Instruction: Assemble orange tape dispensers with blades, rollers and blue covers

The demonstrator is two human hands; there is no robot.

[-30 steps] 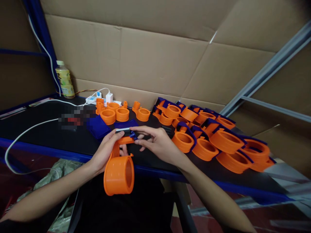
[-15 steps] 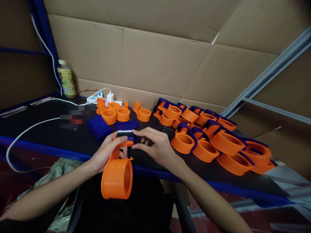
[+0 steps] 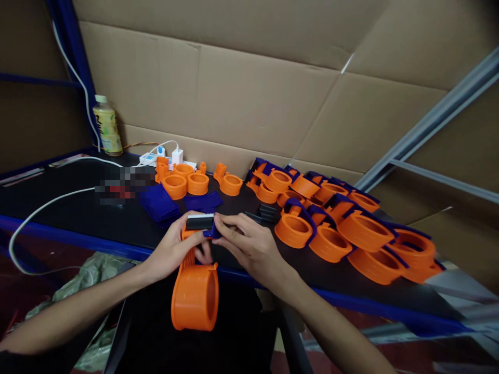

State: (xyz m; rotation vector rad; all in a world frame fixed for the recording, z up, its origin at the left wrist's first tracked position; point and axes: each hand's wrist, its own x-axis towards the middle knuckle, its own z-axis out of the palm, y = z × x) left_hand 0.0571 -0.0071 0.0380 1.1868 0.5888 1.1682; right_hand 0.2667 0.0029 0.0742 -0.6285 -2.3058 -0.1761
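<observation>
An orange tape dispenser [image 3: 191, 298] hangs from my left hand [image 3: 169, 252], its wide ring pointing down toward my lap. My left fingers wrap around its upper end, with the thumb on top. Across that end lies a black strip [image 3: 198, 223] with a white toothed edge facing away from me. Thumb and fingers of my right hand [image 3: 249, 241] are closed on a dark blue plastic flap [image 3: 214, 231] at the strip's right end. Part of the flap is hidden by my fingers.
Several orange dispensers with blue flaps [image 3: 331, 241] crowd the right side of the black table. Plain orange dispensers [image 3: 174, 186], blue plates [image 3: 159, 203] and black strips [image 3: 268, 212] lie behind my hands. A bottle [image 3: 107, 127] and power strip [image 3: 187, 163] stand at back left.
The dispenser has shifted slightly down and right and turned a little. My right fingers have closed in on the blue flap, and the black strip shows more fully.
</observation>
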